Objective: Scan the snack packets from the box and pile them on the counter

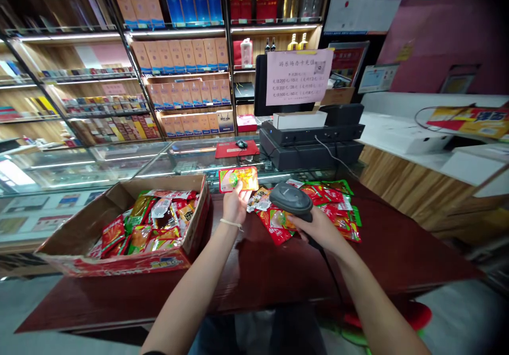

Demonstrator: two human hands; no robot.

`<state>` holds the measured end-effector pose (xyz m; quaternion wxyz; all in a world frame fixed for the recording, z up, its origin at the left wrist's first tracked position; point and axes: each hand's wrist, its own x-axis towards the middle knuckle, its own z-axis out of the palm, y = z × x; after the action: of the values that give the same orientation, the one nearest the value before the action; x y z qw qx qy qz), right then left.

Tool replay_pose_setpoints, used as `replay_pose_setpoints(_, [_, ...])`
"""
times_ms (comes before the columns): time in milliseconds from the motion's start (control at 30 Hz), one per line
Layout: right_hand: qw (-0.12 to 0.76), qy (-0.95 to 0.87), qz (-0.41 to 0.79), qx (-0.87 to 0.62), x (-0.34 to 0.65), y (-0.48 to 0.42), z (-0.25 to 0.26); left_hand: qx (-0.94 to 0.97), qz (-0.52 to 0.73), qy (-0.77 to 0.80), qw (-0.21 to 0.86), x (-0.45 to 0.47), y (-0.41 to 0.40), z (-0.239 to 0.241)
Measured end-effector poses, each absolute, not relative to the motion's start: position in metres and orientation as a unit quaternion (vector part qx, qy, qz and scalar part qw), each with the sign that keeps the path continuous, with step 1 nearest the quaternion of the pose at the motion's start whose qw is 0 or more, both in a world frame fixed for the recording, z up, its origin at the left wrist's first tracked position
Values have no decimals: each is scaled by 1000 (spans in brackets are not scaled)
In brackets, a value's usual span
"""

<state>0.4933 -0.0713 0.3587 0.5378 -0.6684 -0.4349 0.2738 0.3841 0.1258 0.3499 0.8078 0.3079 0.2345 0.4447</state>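
Note:
My left hand grips a red and yellow snack packet near its lower edge, thumb across the front, held above the dark red table. In my right hand is a black barcode scanner, its head toward the packet and its cord hanging below. Under and beyond the scanner lies a loose pile of snack packets, mostly red with some green, partly hidden by the scanner and my right hand. Left of my left hand stands an open cardboard box with several more snack packets inside.
The dark red table fronts a glass display counter. A monitor with a pink paper sign sits on a black cash drawer unit. A computer mouse rests on a red mat. Shelves of boxes rise behind. At lower right is a red stool.

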Motion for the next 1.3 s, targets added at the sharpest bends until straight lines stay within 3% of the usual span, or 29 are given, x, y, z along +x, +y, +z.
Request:
replay_pose_setpoints(267, [558,-397,269,-677,496,-78,353,341,428,241,802,387,122,339])
replay_pose_setpoints(500, [661,-257,218,-671,535,-114,339,452,259,245,818,424,96,295])
replay_pose_setpoints(633, [686,-226,180,-668,563,-145,332,617,198,220,729,464,69,273])
replay_pose_setpoints(867, [699,-206,157,-666,586,-181,323,757,260,181,572,527,33,266])
replay_pose_setpoints(1000, [696,-203,158,-670,586,-185,322,745,319,152,566,536,34,267])
replay_pose_setpoints(1300, [684,-216,186,-671,571,-153,332,781,328,154,508,490,63,296])
